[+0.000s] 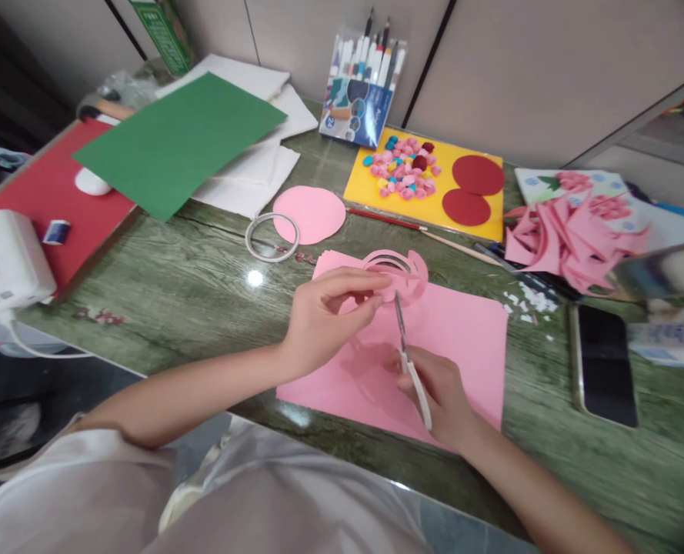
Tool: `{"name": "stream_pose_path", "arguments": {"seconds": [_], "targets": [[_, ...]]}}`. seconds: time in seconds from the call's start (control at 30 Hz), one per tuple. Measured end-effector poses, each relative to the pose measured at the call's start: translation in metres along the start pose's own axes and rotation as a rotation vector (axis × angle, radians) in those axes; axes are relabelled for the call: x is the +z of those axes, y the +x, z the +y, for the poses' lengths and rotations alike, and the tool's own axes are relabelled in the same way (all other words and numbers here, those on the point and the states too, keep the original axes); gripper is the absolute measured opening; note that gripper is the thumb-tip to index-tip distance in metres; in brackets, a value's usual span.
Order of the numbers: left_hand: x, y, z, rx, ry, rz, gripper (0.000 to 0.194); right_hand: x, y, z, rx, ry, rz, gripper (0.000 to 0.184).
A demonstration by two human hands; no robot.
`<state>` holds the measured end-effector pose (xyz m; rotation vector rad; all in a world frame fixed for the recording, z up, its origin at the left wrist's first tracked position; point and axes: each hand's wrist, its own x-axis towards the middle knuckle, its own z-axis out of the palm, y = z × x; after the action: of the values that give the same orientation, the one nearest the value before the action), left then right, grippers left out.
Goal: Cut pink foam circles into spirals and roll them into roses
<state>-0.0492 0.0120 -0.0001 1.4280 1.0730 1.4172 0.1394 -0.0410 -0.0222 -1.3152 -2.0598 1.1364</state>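
Observation:
Between the thumb and fingers of my left hand (335,312) is a curled, partly cut piece of pink paper (416,277), with narrow strips looping away from it. My right hand (437,385) grips a pair of scissors with white handles (416,388). The scissor blades (399,312) point away from me and meet the lower edge of the curled paper. How far the blades are apart is hard to make out. Beneath both hands lies a large pink sheet (468,338). A pink paper oval (312,211) rests beyond my left hand, partly under a pale ring (249,238).
Farther back, a yellow sheet (358,185) bears small coloured paper balls and two red circles (477,175). A marker pack (356,108) leans on the wall. Pink scraps (566,238) and a phone (604,365) lie right; a green sheet (185,138) and white power adapter (10,258) left.

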Motion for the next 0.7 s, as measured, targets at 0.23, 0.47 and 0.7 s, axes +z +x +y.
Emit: {"name": "stream_pose_path", "arguments": {"seconds": [0.23,0.47,0.7], "targets": [[-0.0006,0.0003,0.0023,-0.022,-0.022,-0.069,0.027,0.0008,0.0013,-0.0032,-0.016,0.019,0.016,0.019],[-0.0021,0.0021,0.0045,-0.014,-0.008,-0.062,0.029,0.0004,0.0005,0.0018,-0.019,0.025,-0.003,0.014],[-0.0041,0.0032,0.0052,-0.02,0.003,-0.033,0.026,0.0008,-0.0008,0.0041,-0.02,0.019,-0.009,0.014]]}}
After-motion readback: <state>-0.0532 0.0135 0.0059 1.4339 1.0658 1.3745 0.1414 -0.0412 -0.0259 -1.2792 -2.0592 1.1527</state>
